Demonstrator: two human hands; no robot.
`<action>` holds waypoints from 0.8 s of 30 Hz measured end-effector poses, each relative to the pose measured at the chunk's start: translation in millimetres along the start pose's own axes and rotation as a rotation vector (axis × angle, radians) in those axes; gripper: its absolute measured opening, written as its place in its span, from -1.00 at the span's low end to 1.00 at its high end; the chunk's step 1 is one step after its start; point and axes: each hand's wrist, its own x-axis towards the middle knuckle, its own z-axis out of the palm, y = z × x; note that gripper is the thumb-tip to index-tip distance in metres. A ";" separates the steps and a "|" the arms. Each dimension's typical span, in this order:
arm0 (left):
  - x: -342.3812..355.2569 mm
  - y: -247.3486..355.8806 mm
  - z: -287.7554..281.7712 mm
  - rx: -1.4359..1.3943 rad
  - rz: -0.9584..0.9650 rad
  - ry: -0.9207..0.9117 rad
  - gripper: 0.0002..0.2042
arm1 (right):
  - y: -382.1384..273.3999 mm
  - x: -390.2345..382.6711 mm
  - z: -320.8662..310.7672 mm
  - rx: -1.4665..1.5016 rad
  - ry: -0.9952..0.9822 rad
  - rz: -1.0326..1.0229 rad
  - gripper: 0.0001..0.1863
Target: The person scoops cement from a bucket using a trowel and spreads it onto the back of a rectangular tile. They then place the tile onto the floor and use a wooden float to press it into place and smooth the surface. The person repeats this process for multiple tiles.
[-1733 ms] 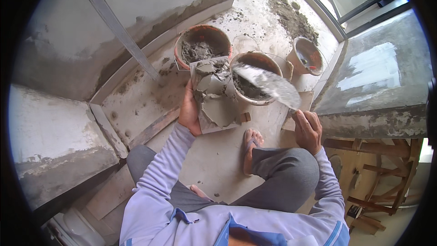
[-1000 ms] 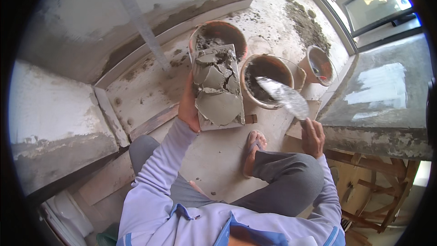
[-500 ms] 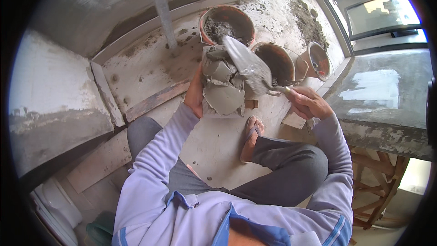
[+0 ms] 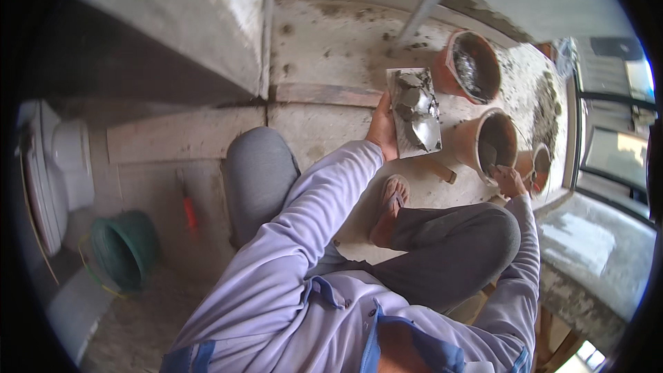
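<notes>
My left hand [image 4: 383, 128] grips a flat mortar board [image 4: 402, 146] by its left side. Wet grey mortar [image 4: 418, 102] is heaped and smeared over most of the board. Over the rim of the middle orange bucket [image 4: 469, 139], my right hand [image 4: 509, 181] is closed around the handle of a trowel [image 4: 487, 157]. The trowel's blade is down inside that bucket and only partly visible. Another orange bucket [image 4: 449, 76], holding wet grey mix, stands just beyond the board.
A smaller bucket [image 4: 541, 166] stands right of my right hand. A wood block [image 4: 439, 169] lies below the board, near my sandalled foot [image 4: 394, 200]. At left are a green bucket [image 4: 124, 249], a red-handled tool [image 4: 189, 211] and a white toilet [image 4: 59, 173]. A pole [image 4: 428, 3] rises at the back.
The view has turned left, bringing the green bucket and toilet into sight. My right hand has taken the trowel from over the mortar board into the middle bucket.
</notes>
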 end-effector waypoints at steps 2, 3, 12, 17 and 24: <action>-14.7 4.8 -23.7 -0.034 0.155 -0.009 -0.29 | -13.3 19.7 3.0 -0.017 -0.159 0.064 -0.66; -20.9 5.3 -34.0 -0.048 0.227 -0.022 -0.29 | -32.5 24.9 -4.2 0.052 -0.207 0.218 -0.64; -107.4 15.0 -117.9 -0.244 0.775 -0.225 -0.17 | -262.7 137.0 -158.8 -0.173 -0.417 -0.778 -0.61; -173.0 47.8 -127.7 -0.056 1.242 0.058 -0.22 | -399.1 158.0 -118.6 -0.575 -0.700 -1.200 -0.57; -218.7 117.4 -158.6 -0.024 1.470 0.397 -0.26 | -500.0 178.6 29.7 -0.082 -1.223 -0.847 -0.62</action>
